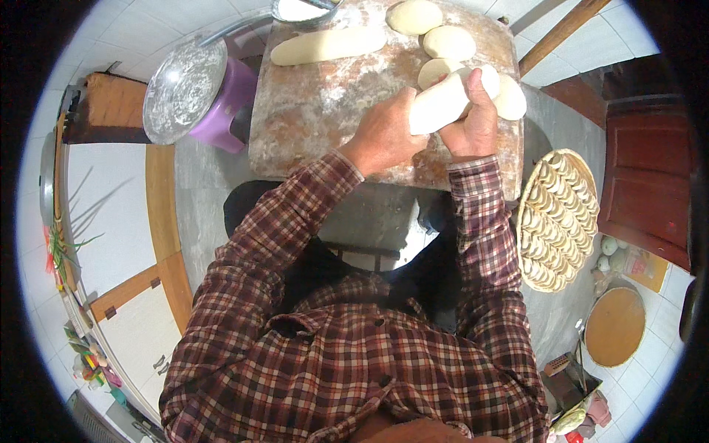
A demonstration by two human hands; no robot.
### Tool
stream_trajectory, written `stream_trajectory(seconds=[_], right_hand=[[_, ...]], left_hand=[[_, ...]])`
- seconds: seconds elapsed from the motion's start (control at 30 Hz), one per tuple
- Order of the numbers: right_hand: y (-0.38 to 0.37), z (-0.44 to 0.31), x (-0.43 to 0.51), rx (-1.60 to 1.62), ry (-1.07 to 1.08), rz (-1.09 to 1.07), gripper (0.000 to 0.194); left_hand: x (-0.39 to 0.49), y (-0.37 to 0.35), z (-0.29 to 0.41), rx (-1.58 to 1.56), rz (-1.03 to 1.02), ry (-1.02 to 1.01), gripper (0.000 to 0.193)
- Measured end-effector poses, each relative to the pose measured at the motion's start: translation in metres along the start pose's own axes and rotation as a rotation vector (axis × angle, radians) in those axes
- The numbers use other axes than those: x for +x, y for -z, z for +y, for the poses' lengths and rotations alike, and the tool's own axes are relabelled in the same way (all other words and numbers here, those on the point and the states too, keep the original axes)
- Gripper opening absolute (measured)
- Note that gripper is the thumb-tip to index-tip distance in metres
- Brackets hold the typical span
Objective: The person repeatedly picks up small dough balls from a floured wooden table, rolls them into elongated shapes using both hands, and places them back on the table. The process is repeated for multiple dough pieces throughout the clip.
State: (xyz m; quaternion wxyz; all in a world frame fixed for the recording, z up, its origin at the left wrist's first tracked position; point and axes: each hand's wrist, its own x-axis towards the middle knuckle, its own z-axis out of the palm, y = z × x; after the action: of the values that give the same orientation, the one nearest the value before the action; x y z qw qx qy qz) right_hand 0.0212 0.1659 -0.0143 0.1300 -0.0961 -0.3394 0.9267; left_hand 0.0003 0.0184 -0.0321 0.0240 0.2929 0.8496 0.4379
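Observation:
Both my hands grip a thick roll of pale dough (441,103) above the right part of a floured wooden board (310,122). My left hand (388,133) wraps the near-left end of the roll. My right hand (475,119) holds it farther along, with the thumb laid on top. Behind it rest a rounded dough piece (437,72), partly hidden, and another dough piece (510,98) at the board's right edge. Farther back sit two oval lumps of dough, one (450,43) in front of the other (414,16). A long dough log (329,45) lies at the back left.
Left of the board, a floured metal basin (185,91) leans on a purple plastic stool (232,105). A pan (304,10) with white contents stands at the back. On the right, a round woven tray (558,221) carries rows of crescent-shaped pieces, near a dark red cabinet (645,183).

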Motion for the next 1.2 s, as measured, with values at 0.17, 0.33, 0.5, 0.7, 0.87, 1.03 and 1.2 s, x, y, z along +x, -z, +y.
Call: stream_trajectory(seconds=[0.17, 0.33, 0.5, 0.7, 0.87, 1.03, 1.2], right_hand=[[0.001, -0.018, 0.003, 0.13, -0.021, 0.064, 0.038], [0.001, -0.021, 0.003, 0.092, -0.027, 0.149, 0.039], [0.009, -0.024, 0.009, 0.095, 0.007, 0.161, 0.045], [0.033, -0.045, 0.019, 0.199, 0.0, 0.034, 0.051], [0.047, -0.049, 0.024, 0.149, 0.053, 0.168, 0.052], [0.05, -0.051, 0.029, 0.134, 0.048, 0.159, 0.051], [0.048, -0.059, 0.029, 0.125, 0.094, 0.126, 0.045]], left_hand=[[0.006, 0.008, 0.008, -0.115, -0.243, 0.05, 0.063], [-0.003, 0.006, 0.007, -0.092, -0.17, 0.006, 0.061], [-0.01, 0.006, 0.003, 0.04, -0.123, 0.032, 0.052], [-0.002, 0.014, 0.002, -0.242, -0.344, 0.036, 0.047], [-0.003, 0.014, -0.003, -0.356, -0.438, 0.014, 0.053], [-0.016, 0.009, 0.004, -0.016, -0.228, -0.084, 0.044], [-0.023, 0.007, 0.01, 0.117, -0.14, -0.18, 0.039]])
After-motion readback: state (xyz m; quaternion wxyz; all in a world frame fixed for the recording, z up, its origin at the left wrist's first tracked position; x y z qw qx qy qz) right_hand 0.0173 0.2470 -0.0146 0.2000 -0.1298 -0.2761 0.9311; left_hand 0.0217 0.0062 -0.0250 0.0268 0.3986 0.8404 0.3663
